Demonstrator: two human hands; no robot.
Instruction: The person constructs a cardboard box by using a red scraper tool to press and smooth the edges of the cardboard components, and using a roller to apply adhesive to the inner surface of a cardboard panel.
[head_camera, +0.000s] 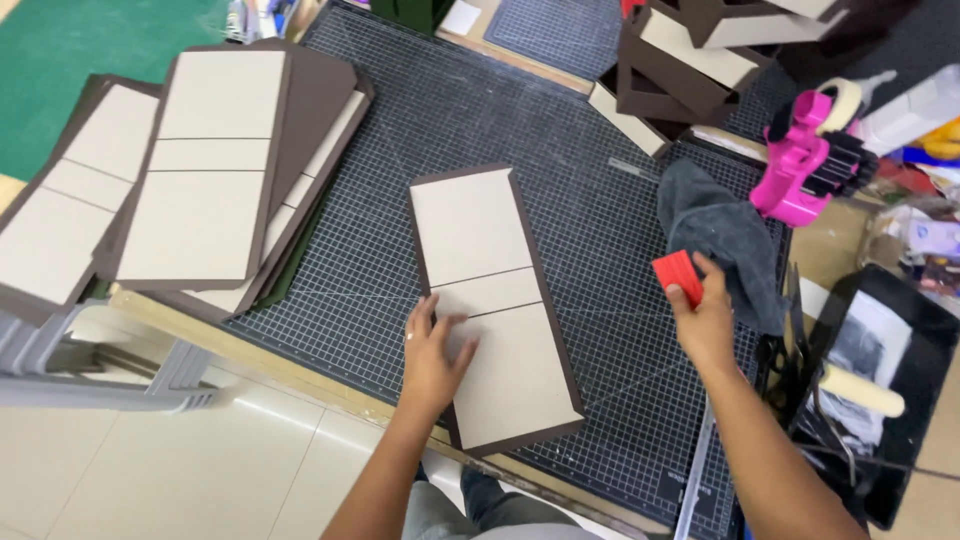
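Head view: left hand lies flat, fingers spread, on the brown-edged board cover near the bench's front edge. Right hand pinches a red block (beside a grey cloth). Best to hold the cover firmly while rubbing.

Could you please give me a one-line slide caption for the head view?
Left hand presses a brown-edged board cover on a cutting mat; right hand holds a red block.
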